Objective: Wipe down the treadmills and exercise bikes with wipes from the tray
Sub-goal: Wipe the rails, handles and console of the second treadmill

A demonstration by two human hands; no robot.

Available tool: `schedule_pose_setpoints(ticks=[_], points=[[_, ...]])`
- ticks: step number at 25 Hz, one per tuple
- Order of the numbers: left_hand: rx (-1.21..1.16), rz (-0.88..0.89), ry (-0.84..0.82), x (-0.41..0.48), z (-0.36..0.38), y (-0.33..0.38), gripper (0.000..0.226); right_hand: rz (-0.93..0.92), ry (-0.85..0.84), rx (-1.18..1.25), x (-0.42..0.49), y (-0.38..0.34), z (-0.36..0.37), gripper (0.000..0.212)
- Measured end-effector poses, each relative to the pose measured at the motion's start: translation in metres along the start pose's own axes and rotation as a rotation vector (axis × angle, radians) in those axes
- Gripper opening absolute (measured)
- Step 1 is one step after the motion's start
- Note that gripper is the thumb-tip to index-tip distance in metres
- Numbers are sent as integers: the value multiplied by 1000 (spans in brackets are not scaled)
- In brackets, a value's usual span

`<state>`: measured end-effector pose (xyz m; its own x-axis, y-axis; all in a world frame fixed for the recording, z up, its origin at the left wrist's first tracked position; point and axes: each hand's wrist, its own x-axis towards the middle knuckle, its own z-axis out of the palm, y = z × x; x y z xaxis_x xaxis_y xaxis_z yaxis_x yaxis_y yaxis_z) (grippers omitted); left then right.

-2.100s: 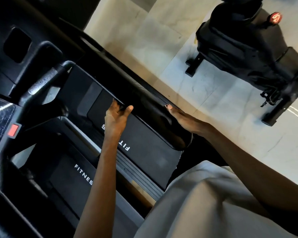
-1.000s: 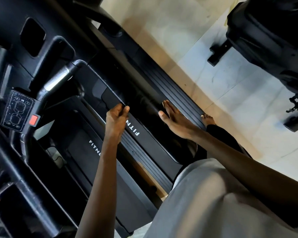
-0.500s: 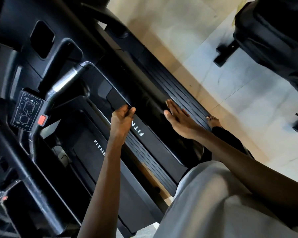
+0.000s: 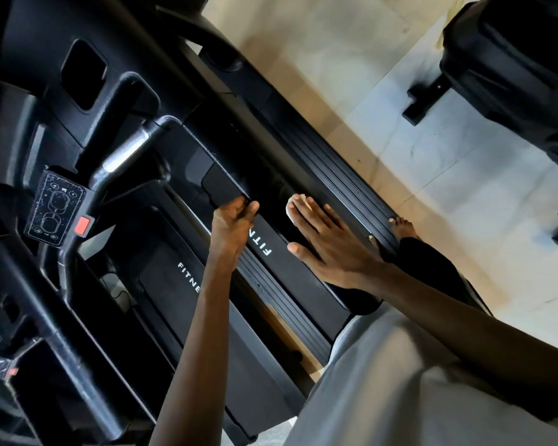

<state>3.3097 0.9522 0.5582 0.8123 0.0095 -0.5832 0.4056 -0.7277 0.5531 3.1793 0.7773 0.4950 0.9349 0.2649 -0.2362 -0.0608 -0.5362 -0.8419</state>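
Observation:
The black treadmill (image 4: pixel 335 175) fills the left and middle of the head view. Its glossy black handrail (image 4: pixel 268 175) runs diagonally across the middle. My left hand (image 4: pixel 234 220) grips the inner edge of that handrail, fingers curled over it. My right hand (image 4: pixel 326 239) lies flat on top of the rail with straight, spread fingers. It presses a white wipe (image 4: pixel 307 202), which shows only between and beside the fingertips. A second black machine, an exercise bike (image 4: pixel 512 75), stands at the upper right. No tray is in view.
A control pad (image 4: pixel 57 207) with a red button (image 4: pixel 83 225) sits at the left on the console frame. My bare foot (image 4: pixel 403 225) stands beside the treadmill's ribbed side rail. Pale tiled floor (image 4: pixel 432 188) separates the two machines.
My right hand has slid a little along the handrail and spread flatter, and the white wipe now shows under its fingertips. My left hand keeps its grip on the rail edge.

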Motion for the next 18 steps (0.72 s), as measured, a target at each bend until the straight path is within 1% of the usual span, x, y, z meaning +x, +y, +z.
schedule_pose_setpoints(ticks=[5,8,9,11,14,16,18], points=[[-49,18,-34,-4,-5,1,23,-2,29,-118,41,-14,-4,73],[-61,21,23,3,-13,3,20,23,51,-168,21,-2,0,73],[-58,27,19,6,-15,4,21,34,50,-177,10,0,1,73],[-38,50,-25,9,-18,5,21,44,43,-180,6,0,4,74],[-1,83,-79,16,-28,2,20,26,53,-176,42,-18,1,74],[-18,68,-80,25,-37,1,23,30,57,-180,66,-28,-2,74],[-95,23,-15,39,-49,3,35,35,74,-228,67,-28,0,74]])
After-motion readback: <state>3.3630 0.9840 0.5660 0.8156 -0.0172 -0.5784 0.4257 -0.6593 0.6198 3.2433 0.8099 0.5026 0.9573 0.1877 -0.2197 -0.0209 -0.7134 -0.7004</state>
